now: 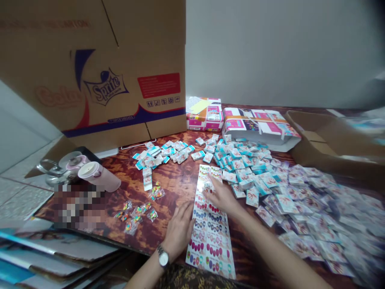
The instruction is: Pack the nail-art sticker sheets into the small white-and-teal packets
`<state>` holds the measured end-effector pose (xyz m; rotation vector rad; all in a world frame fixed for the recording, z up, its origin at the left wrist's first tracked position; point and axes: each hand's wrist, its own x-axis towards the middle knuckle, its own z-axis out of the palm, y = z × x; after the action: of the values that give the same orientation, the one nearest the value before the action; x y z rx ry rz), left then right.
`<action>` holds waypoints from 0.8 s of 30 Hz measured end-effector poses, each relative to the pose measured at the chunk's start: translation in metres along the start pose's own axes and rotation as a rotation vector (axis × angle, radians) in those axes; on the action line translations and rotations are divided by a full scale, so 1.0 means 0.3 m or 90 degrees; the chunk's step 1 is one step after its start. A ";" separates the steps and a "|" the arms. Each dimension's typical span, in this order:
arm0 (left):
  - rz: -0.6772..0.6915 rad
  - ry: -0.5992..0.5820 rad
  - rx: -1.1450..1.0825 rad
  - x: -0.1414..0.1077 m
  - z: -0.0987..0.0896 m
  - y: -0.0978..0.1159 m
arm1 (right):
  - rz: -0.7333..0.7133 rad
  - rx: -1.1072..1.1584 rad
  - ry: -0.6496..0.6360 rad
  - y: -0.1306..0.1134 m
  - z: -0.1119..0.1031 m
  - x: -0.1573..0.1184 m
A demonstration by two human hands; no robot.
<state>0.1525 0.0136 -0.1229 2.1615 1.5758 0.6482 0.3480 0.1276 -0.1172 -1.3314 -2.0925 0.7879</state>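
Note:
A long printed sheet (210, 233), with rows of coloured nail-shaped stickers, lies on the table in front of me. My left hand (179, 224) rests at its left edge, fingers stretched out, a watch (163, 257) on the wrist. Over the sheet's upper part is my right hand (221, 196), its fingers apart and no object visible in them. Left of the sheet are small clear packets of colourful pieces (136, 216). Beyond the sheet and to its right spreads a heap of small white and blue boxes (243, 160).
A large cardboard carton (120, 48) stands at the back left. Two pink and white boxes (258, 124) sit by the wall beside an open carton (325, 132). A pink cup (102, 176) lies tilted at left. Purplish flat packets (313, 212) cover the right side.

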 end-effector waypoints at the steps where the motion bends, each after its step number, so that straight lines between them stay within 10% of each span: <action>1: 0.000 -0.005 -0.006 0.000 0.004 -0.004 | -0.042 -0.089 -0.084 0.003 0.031 -0.024; 5: -0.005 -0.006 -0.015 0.004 0.003 -0.016 | -0.074 -0.306 -0.208 0.016 0.122 -0.073; 13: -0.017 0.012 -0.065 0.016 0.001 -0.031 | -0.092 -0.285 -0.154 0.005 0.129 -0.097; 24: -0.091 0.029 -0.296 0.100 -0.068 -0.001 | -0.190 0.046 0.025 -0.244 -0.123 -0.057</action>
<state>0.1484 0.0433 -0.1023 1.6907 1.4137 0.9161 0.3356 0.0938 -0.0415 -0.9593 -2.1427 0.6949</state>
